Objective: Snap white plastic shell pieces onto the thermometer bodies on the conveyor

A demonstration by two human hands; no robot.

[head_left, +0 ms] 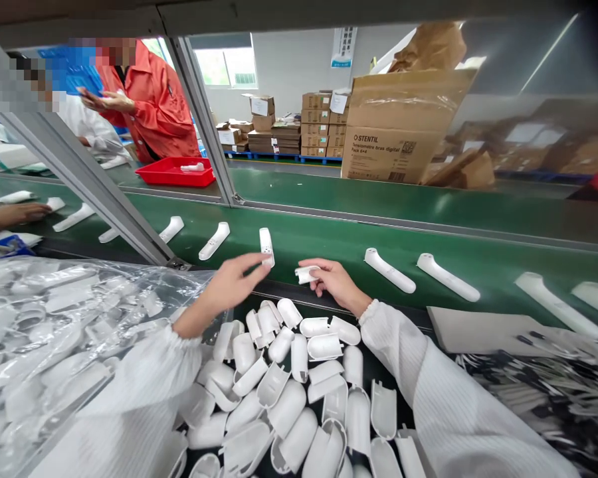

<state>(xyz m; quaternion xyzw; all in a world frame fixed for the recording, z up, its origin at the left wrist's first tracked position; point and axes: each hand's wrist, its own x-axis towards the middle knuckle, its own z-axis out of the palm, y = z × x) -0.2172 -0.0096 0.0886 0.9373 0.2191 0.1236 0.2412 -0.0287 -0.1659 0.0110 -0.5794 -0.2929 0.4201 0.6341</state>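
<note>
Over the near edge of the green belt [319, 245], my left hand [234, 282] reaches out with its fingers apart, the fingertips at the lower end of a white handle-shaped part [266, 243]. Whether it grips that part I cannot tell. My right hand [333, 282] holds a small white cover [305, 274] between thumb and fingers, to the right of that part. Below both hands lies a heap of similar white curved covers [299, 358]. Other white handle parts [389, 270] are spaced along the belt on both sides.
Clear bags of white parts [54, 318] lie at left, a bundle of cables [528, 392] at right. A slanted metal post [80, 149] crosses the left side. Beyond the belt are a red tray [177, 174], a carton [403, 126] and a person in red. Another person's hand [17, 214] touches the belt at left.
</note>
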